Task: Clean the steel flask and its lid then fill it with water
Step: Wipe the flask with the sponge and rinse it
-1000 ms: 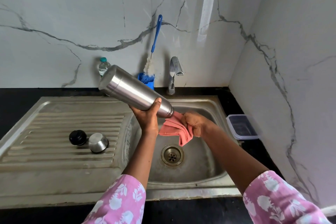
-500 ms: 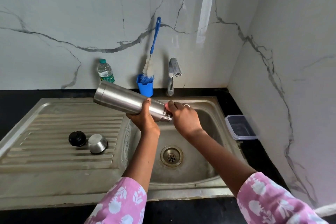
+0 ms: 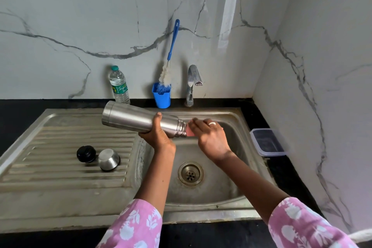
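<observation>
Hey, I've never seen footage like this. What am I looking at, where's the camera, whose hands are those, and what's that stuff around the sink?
There is no machine here: a person wears a wide-angle camera on the head, so you look down at their two hands over a steel sink. The left hand grips a steel flask, tipped sideways; the right hand holds a pink cloth at its open mouth. On the draining board lie a black stopper and a steel cap. Behind stand a water bottle, a bottle brush in a blue cup, and the tap. A plastic container sits to the right.
</observation>
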